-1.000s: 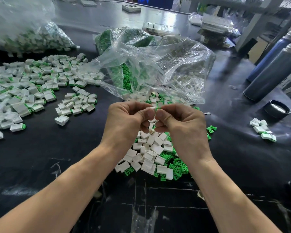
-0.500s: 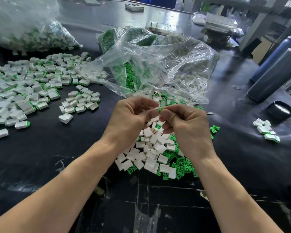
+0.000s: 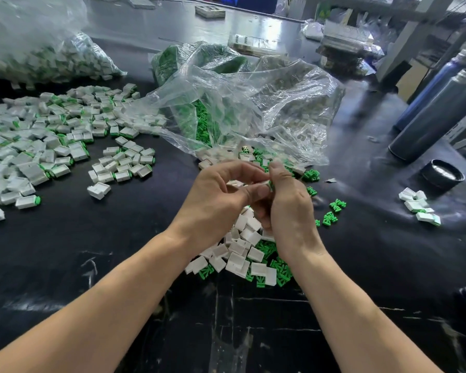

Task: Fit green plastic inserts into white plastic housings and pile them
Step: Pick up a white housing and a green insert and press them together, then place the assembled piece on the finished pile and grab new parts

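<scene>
My left hand [image 3: 215,200] and my right hand [image 3: 288,208] meet above the middle of the black table. Between their fingertips they pinch one white housing [image 3: 261,183] with a green insert [image 3: 271,185] at its right end; most of the piece is hidden by the fingers. Under the hands lies a heap of loose white housings [image 3: 240,254] mixed with green inserts [image 3: 280,270]. A broad pile of fitted pieces [image 3: 38,141] spreads over the left of the table.
An open clear bag [image 3: 253,103] with green inserts and white housings lies behind the hands. Another full bag [image 3: 38,55] sits far left. Two dark cylinders [image 3: 436,109] and a black cap [image 3: 441,174] stand right, near a few fitted pieces [image 3: 420,205].
Both hands stay together on the same piece. My right hand has turned, its fingers now upright over the housing's end, and the view has shifted slightly.
</scene>
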### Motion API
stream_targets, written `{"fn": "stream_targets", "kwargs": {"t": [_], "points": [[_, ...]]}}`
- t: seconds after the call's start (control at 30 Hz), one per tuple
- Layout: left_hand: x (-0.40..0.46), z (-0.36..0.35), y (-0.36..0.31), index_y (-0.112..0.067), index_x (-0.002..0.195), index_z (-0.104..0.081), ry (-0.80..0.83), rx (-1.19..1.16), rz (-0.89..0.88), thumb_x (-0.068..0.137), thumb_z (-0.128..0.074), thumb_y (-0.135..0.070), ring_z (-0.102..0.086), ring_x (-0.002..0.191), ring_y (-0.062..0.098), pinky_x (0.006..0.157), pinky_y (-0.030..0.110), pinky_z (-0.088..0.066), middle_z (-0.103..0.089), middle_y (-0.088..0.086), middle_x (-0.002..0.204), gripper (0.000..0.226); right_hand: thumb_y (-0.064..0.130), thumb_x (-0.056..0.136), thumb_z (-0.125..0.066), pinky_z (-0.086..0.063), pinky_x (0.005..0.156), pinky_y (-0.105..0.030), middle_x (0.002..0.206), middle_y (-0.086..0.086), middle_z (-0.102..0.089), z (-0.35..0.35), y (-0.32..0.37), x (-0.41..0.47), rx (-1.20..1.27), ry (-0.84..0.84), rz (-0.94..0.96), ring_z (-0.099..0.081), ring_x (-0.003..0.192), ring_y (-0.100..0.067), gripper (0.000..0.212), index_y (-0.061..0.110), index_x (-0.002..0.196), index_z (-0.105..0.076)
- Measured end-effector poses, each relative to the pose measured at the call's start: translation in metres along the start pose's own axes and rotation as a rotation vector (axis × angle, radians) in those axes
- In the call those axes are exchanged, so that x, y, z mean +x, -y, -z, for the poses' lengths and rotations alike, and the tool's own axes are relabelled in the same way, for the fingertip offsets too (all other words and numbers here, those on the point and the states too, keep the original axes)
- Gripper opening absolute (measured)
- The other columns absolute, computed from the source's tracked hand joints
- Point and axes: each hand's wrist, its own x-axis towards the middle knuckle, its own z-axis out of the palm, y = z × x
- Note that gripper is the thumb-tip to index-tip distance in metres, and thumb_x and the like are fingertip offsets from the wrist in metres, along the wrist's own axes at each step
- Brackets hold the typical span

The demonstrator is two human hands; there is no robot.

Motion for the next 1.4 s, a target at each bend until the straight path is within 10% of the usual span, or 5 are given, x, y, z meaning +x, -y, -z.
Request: {"fn": "stream_targets", "kwargs": {"t": [0.7, 0.83, 1.0, 1.4], "points": [[0.002, -0.002, 0.004, -0.007, 0.098, -0.076, -0.039, -0.023, 0.001, 0.088, -0.077, -0.008, -0.074, 0.097, 0.018, 0.090, 0.034, -0.056, -0.078, 0.005, 0.101, 0.010, 0.038, 0.103, -0.028, -0.036, 0.049, -0.008, 0.046, 0.025, -0.052, -0.007, -0.009, 0.010, -0.173, -0.162, 0.191, -0.051, 0.049, 0.005, 0.066, 0.049, 0.047, -0.060], [0.000, -0.004, 0.003, -0.008, 0.097, -0.077, -0.061, -0.025, -0.012, 0.088, -0.077, -0.009, -0.074, 0.100, 0.019, 0.097, 0.041, -0.057, -0.079, 0.002, 0.102, 0.009, 0.045, 0.100, -0.028, -0.046, 0.059, -0.026, 0.057, 0.017, -0.064, -0.007, -0.012, 0.010, -0.206, -0.199, 0.180, -0.060, 0.059, -0.001, 0.060, 0.030, 0.058, -0.068], [-0.002, -0.006, 0.002, -0.008, 0.095, -0.077, -0.072, -0.015, -0.011, 0.088, -0.077, -0.009, -0.074, 0.101, 0.016, 0.098, 0.042, -0.057, -0.079, 0.001, 0.102, 0.007, 0.039, 0.105, -0.030, -0.046, 0.063, -0.004, 0.081, 0.026, -0.074, -0.007, -0.014, 0.008, -0.175, -0.179, 0.214, -0.069, 0.083, 0.008, 0.056, 0.037, 0.071, -0.074], [0.002, 0.003, 0.007, -0.018, 0.095, -0.077, -0.135, -0.010, 0.025, 0.087, -0.081, -0.019, -0.072, 0.087, 0.011, 0.082, 0.027, -0.055, -0.078, 0.000, 0.093, 0.009, 0.059, 0.107, -0.034, -0.038, 0.056, -0.028, 0.054, 0.011, -0.054, 0.004, -0.017, 0.011, -0.175, -0.112, 0.167, -0.047, 0.052, -0.006, 0.064, 0.026, 0.061, -0.063]]}}
